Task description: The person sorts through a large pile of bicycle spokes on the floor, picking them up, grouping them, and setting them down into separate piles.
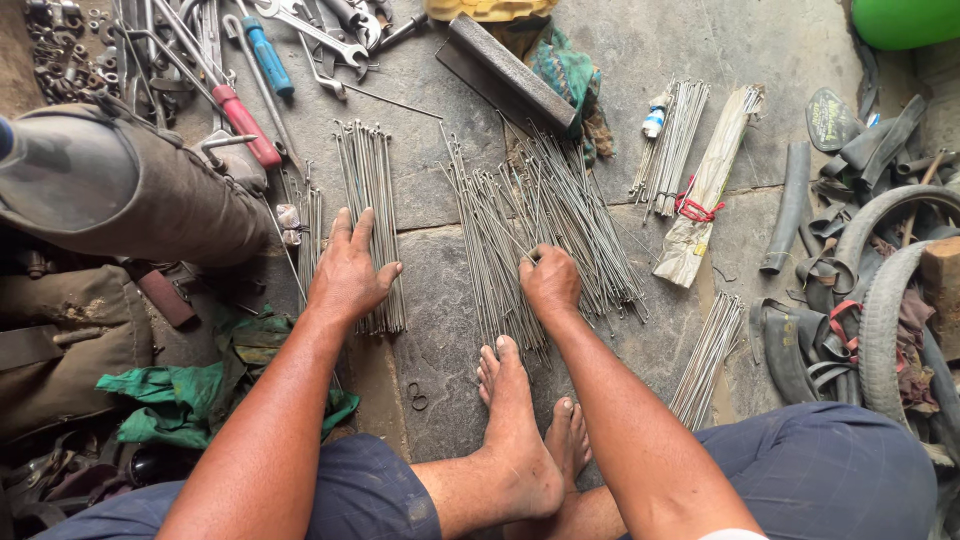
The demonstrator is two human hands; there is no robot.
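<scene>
Left hand (350,272): laid flat, fingers spread, palm pressed on small spoke bundle (371,222), long axis running away from the person | Right hand (549,282): fingers pinched together on spokes of large spoke pile (540,230), fanned on stone floor (440,330) | Paper-wrapped spoke packet (706,190): tan, red-tied, right of pile, leaning right.

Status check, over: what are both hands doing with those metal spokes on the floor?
Left hand flat on small spoke bundle. Right hand pinching spokes from large loose pile. Bare foot beside pile; nothing blocking.
</scene>
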